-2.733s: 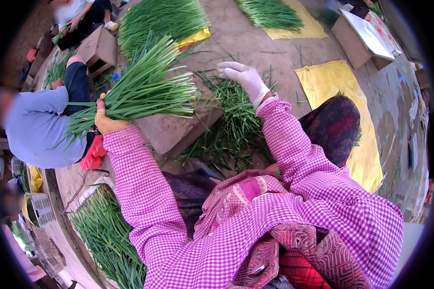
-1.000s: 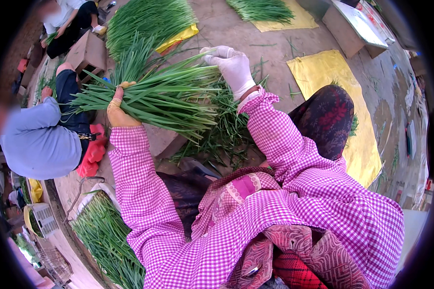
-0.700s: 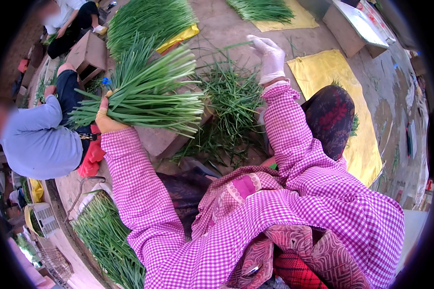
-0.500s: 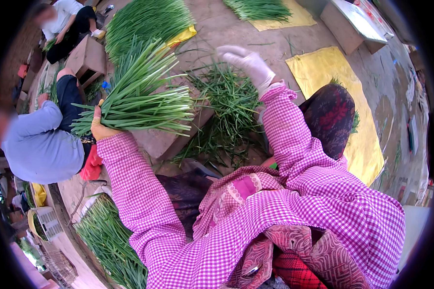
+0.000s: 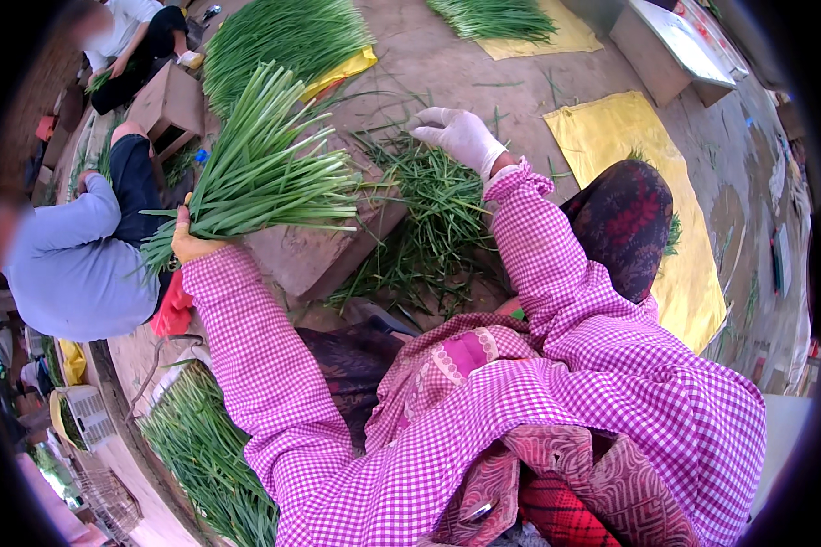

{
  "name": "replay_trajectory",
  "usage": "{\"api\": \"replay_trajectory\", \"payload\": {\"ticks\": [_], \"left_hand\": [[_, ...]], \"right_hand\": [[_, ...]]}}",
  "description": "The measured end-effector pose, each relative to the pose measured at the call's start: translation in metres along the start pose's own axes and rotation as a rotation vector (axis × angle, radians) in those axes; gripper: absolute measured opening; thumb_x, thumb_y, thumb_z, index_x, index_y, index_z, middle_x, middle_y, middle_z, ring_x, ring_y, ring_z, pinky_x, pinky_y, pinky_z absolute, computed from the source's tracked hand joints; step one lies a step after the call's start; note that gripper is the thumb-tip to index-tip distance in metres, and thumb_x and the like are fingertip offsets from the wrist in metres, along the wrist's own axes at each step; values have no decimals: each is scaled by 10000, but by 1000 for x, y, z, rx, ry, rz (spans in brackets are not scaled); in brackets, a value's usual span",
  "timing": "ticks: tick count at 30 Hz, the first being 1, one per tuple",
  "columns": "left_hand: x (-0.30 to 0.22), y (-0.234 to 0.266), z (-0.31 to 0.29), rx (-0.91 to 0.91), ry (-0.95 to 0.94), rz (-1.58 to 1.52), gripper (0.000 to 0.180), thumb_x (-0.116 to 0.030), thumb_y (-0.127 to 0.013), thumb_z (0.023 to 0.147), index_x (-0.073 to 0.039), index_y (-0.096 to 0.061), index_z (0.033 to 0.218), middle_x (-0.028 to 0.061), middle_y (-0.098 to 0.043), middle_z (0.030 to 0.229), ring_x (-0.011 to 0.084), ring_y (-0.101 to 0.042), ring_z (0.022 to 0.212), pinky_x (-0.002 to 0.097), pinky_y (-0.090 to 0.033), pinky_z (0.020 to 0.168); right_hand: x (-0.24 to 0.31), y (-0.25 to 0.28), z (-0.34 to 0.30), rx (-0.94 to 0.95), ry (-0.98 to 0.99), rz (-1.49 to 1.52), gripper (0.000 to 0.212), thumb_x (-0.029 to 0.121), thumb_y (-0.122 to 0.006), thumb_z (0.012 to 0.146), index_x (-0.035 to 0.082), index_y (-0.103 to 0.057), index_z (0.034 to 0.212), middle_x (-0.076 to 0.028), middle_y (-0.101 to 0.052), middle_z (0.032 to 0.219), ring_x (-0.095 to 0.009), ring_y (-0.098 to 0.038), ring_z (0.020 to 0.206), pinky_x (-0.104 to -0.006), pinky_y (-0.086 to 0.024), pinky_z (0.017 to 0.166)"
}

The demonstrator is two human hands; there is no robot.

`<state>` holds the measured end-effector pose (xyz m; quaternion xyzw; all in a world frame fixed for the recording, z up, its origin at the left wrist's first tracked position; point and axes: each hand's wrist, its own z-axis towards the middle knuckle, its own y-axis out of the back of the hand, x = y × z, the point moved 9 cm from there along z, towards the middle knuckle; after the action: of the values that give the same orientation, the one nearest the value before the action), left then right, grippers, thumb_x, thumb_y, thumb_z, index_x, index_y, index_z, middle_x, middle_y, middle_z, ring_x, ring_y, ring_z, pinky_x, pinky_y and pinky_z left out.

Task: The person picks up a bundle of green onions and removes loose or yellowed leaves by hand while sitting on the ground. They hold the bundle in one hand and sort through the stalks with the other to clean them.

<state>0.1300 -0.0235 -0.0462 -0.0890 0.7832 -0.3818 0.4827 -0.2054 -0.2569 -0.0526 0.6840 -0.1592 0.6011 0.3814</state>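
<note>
A thick bunch of garlic chives (image 5: 255, 173) rests in my left hand (image 5: 194, 241), its thumb up along the near side. The pale stem ends fan out to the right, over a low wooden block (image 5: 337, 244). In a white glove, my right hand (image 5: 461, 139) hovers to the right of the bunch, apart from it. Its fingers stretch loosely leftward, and nothing shows in them. Below that hand lies a loose heap of green trimmings (image 5: 433, 196) on the ground beside the block.
Large piles of chives (image 5: 283, 50) lie at the far side and at my lower left (image 5: 205, 447). A yellow sheet (image 5: 634, 182) spreads to the right. One person in a grey-blue top (image 5: 82, 260) sits at left; another sits farther off. A pale box (image 5: 670, 50) stands far right.
My right hand has come slightly lower, toward the trimmings heap. The bunch has shifted a little in my left hand, and its stems sit differently.
</note>
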Motion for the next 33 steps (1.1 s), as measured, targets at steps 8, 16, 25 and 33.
{"api": "replay_trajectory", "payload": {"ticks": [8, 16, 25, 33], "left_hand": [[5, -5, -10, -65, -4, 54, 314, -206, -435, 892, -17, -577, 1099, 154, -595, 1139, 343, -555, 1055, 572, -413, 923], [3, 0, -4, -66, -29, -3, 303, -198, -443, 888, -8, -587, 1075, 159, -603, 1098, 338, -568, 1027, 552, -439, 903], [28, -31, -10, 45, -47, 58, 274, -198, -485, 885, -14, -582, 1064, 166, -595, 1100, 351, -564, 1023, 556, -453, 878], [12, -11, 1, -22, -46, -62, 292, -193, -440, 900, -26, -558, 1108, 169, -568, 1167, 379, -530, 1080, 591, -410, 925]], "right_hand": [[41, -60, -12, 9, 121, 91, 333, 297, -600, 838, 32, -639, 1037, -95, -654, 1000, -208, -625, 921, -280, -462, 826], [17, -15, -5, -31, 12, 494, 236, 199, -547, 895, 7, -657, 979, -55, -658, 960, -128, -588, 914, -262, -437, 857], [53, -86, -7, -38, 35, 602, 231, 188, -640, 848, 6, -671, 986, -50, -654, 960, -125, -569, 928, -267, -420, 860], [24, -18, -8, -145, 85, 749, 210, 185, -579, 860, 25, -669, 962, -64, -654, 1051, -146, -574, 965, -288, -393, 905]]}}
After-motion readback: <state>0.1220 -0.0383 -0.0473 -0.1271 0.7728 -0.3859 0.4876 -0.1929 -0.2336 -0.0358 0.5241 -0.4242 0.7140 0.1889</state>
